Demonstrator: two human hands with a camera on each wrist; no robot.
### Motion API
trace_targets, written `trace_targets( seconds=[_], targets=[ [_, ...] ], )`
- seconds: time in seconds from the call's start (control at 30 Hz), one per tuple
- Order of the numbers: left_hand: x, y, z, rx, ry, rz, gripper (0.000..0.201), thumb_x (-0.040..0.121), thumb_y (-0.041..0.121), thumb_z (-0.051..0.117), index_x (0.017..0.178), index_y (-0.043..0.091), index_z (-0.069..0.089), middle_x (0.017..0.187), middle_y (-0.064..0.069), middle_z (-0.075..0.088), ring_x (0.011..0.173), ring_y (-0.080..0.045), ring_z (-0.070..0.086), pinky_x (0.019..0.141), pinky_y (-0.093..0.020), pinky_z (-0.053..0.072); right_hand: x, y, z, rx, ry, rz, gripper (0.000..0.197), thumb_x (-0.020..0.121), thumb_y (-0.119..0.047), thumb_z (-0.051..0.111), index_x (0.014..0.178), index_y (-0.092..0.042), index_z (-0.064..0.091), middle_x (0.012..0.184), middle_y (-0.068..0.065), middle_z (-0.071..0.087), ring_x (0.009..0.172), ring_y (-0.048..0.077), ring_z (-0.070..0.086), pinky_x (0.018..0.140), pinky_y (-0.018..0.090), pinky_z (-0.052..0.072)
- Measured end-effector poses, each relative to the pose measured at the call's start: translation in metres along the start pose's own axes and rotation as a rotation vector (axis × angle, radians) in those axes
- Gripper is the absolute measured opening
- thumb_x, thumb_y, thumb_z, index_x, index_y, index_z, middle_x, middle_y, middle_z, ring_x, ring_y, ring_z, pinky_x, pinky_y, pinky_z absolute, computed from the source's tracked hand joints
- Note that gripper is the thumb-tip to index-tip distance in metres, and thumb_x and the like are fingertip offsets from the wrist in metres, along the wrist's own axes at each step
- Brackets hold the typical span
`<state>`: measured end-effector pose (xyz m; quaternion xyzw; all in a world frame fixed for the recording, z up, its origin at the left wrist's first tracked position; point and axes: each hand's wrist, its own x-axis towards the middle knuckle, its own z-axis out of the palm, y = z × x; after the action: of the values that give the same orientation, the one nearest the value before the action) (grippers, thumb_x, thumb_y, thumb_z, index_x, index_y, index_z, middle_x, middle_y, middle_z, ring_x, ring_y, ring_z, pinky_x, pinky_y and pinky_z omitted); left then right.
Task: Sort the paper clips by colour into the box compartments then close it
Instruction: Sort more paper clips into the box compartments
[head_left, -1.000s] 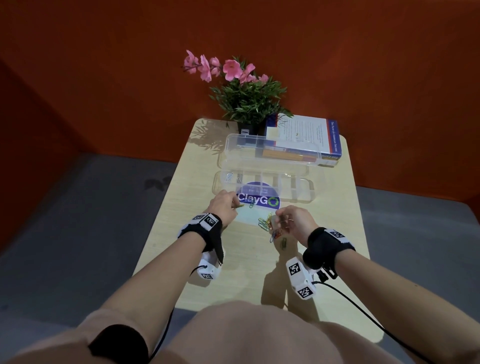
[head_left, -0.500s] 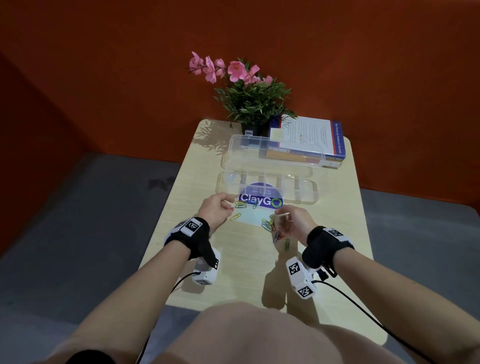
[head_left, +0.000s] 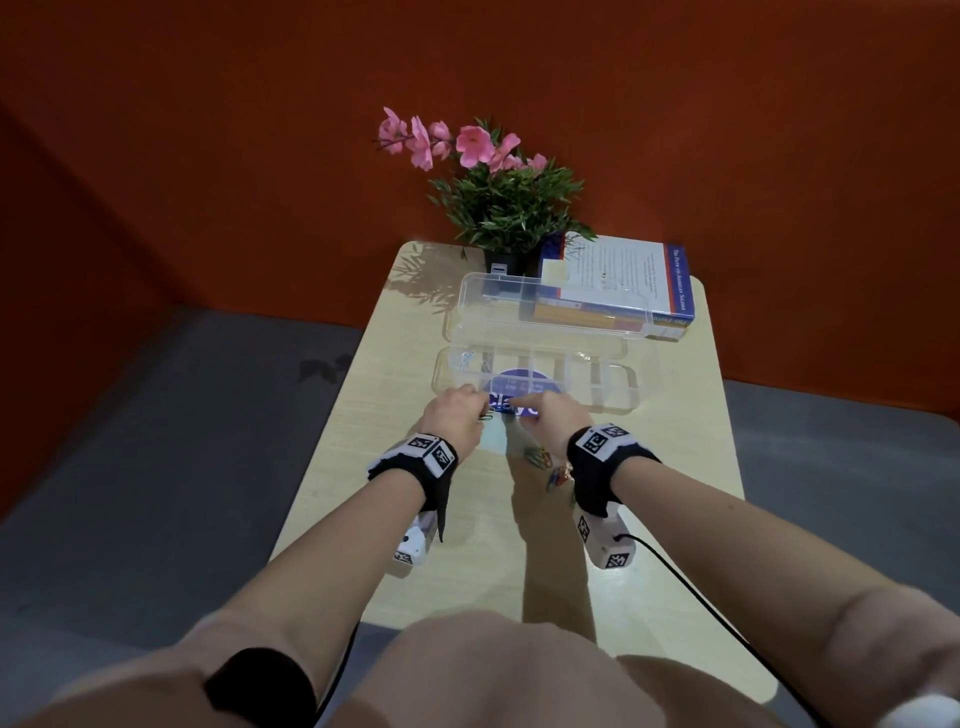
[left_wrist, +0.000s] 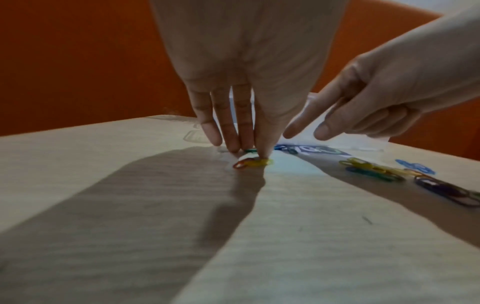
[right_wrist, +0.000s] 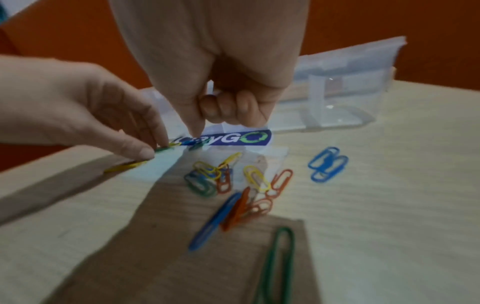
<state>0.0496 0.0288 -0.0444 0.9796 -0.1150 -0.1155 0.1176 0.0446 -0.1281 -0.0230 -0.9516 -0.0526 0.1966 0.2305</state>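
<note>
A clear compartment box (head_left: 613, 395) lies with its lid (head_left: 545, 306) open; pale clips (head_left: 467, 358) sit in its leftmost compartment. Just before it lies a clear bag with a blue ClayGo label (right_wrist: 233, 139). My left hand (head_left: 457, 415) holds its fingers straight down, the thumb tip pressing a yellow clip (left_wrist: 255, 162) and the fingertips touching a green clip (left_wrist: 250, 151) on the table. My right hand (head_left: 550, 421) points its index finger (right_wrist: 194, 127) down onto the label, its other fingers curled. A mixed pile of clips (right_wrist: 233, 181) and a set of blue clips (right_wrist: 327, 164) lie loose.
A potted plant with pink flowers (head_left: 498, 208) and a stack of books (head_left: 618, 291) stand behind the box at the table's far edge. One long green clip (right_wrist: 280, 257) lies nearest me. The table (head_left: 675, 467) drops to grey floor on both sides.
Both hands have moved forward and together, to the label in front of the box. The right hand has left the clip pile and now points with its index finger.
</note>
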Motion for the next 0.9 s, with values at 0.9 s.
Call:
trace_targets(
  seconds=[0.9],
  targets=[
    [-0.021, 0.006, -0.008, -0.362, 0.034, -0.172, 0.021, 0.091, 0.010, 0.049, 0.107, 0.014, 0.064, 0.100, -0.009, 0.070, 0.097, -0.028, 0.064, 0.083, -0.034, 0.051, 0.007, 0.011, 0.011, -0.232, -0.041, 0.030, 0.023, 0.095, -0.017, 0.041, 0.113, -0.005, 0.046, 0.107, 0.019, 0.062, 0.083, 0.033, 0.056, 0.067, 0.036, 0.041]
  ],
)
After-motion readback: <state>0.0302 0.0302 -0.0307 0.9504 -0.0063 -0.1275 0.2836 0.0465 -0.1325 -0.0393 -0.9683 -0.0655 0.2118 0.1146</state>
